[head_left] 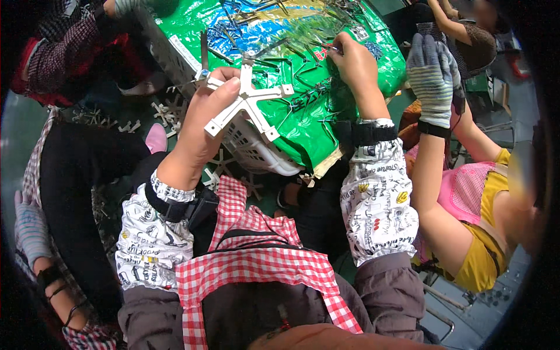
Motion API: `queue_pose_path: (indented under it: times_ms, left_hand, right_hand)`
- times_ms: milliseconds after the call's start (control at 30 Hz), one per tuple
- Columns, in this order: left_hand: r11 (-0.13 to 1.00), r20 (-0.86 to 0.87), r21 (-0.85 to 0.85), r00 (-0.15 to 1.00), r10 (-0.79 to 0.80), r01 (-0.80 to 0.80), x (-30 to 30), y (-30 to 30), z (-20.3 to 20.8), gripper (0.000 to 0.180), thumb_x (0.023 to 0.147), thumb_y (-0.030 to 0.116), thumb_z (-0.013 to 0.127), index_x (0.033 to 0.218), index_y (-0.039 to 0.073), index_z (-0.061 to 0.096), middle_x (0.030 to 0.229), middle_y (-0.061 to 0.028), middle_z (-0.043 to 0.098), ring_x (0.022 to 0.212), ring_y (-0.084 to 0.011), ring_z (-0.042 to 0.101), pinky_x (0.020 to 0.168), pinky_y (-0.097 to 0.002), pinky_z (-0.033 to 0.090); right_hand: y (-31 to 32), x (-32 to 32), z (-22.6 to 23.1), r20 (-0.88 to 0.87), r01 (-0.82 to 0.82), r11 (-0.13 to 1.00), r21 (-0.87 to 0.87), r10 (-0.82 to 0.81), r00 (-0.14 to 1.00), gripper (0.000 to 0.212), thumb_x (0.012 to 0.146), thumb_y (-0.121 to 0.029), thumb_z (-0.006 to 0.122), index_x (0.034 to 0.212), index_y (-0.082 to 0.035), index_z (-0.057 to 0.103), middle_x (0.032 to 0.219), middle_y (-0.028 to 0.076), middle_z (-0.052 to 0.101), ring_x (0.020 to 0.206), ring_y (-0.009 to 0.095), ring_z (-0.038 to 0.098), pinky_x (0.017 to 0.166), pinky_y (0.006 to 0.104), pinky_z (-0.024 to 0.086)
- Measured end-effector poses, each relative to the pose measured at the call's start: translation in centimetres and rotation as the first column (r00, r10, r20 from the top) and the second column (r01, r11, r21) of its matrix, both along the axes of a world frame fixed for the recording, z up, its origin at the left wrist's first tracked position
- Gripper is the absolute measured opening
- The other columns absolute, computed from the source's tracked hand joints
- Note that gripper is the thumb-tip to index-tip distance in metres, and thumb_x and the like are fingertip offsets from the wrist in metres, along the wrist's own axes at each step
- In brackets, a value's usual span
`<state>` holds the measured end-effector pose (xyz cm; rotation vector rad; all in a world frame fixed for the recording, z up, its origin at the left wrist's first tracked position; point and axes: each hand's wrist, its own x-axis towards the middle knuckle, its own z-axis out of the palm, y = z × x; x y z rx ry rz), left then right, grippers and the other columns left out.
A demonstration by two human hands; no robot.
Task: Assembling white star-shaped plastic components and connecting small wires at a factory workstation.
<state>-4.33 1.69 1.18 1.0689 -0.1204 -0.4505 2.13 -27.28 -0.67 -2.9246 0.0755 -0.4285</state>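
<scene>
Head view, near to far. I see red-checked apron (256, 262) lowest, printed sleeve covers (379, 198) on both forearms. Left hand (201, 125) clamps white plastic cross piece (248, 99), thumb pressed on top, held above white basket (256, 149). Right hand (356, 64) pinches thin metal clip (324, 51) over green sheet (344, 111) strewn with more clips. Co-worker's striped glove (431, 76) crowds right side. Loose crosses (169, 114) on floor at left.
</scene>
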Motion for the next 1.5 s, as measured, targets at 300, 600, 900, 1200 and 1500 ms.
queue_pose_path:
  times_ms: [300,600,900,1200,1500]
  left_hand:
    - [0.998,0.053,0.029,0.997,-0.053,0.051,0.0,0.1,0.0,0.036,0.087,0.033,0.053,0.108,0.005,0.048,0.094,-0.005,0.056,0.087,-0.0129,0.054,0.078,-0.0268,0.044]
    - [0.995,0.142,0.096,0.989,-0.027,0.013,-0.1,0.2,-0.1,0.032,0.087,0.031,0.051,0.102,0.002,0.05,0.089,-0.002,0.055,0.082,-0.0083,0.05,0.074,-0.0227,0.04]
    - [0.996,0.161,0.089,0.986,-0.044,0.03,0.1,-0.7,0.3,0.032,0.085,0.028,0.058,0.1,0.001,0.05,0.086,-0.0008,0.052,0.079,-0.0067,0.049,0.071,-0.0219,0.039]
    - [0.973,0.233,0.226,0.968,-0.092,0.039,0.1,-1.1,-0.5,0.04,0.087,0.035,0.053,0.104,-0.002,0.049,0.093,-0.0068,0.058,0.086,-0.0122,0.054,0.076,-0.0257,0.043]
    - [0.989,0.323,0.099,0.943,0.073,-0.111,0.1,0.2,0.0,0.025,0.086,0.023,0.057,0.098,0.002,0.05,0.087,0.0003,0.049,0.084,-0.0088,0.045,0.077,-0.0238,0.036]
  right_hand:
    - [-0.2,-0.4,-0.4,0.011,-0.085,0.996,-0.021,0.085,0.996,0.02,0.076,-0.023,0.064,0.092,-0.011,0.061,0.085,0.01,0.063,0.08,0.03,0.061,0.065,0.0402,0.048]
    - [-0.1,-1.1,1.1,0.08,-0.109,0.975,0.194,0.095,0.992,0.013,0.078,-0.02,0.063,0.086,-0.01,0.06,0.078,0.011,0.061,0.073,0.03,0.059,0.059,0.0382,0.044]
    - [1.3,0.7,2.0,0.271,-0.17,0.922,0.348,0.075,0.96,0.017,0.08,-0.02,0.061,0.084,-0.004,0.058,0.074,0.015,0.061,0.067,0.032,0.058,0.059,0.0375,0.044]
    - [2.6,-0.2,5.9,0.382,-0.403,0.566,0.719,0.163,0.91,0.014,0.086,-0.012,0.058,0.093,0.0,0.056,0.077,0.001,0.059,0.064,0.006,0.05,0.057,0.0198,0.039]
    - [7.6,-6.9,8.9,0.004,-0.138,0.232,0.963,0.498,0.867,0.008,0.085,-0.007,0.057,0.087,0.001,0.054,0.074,0.002,0.055,0.064,0.008,0.05,0.056,0.0214,0.04]
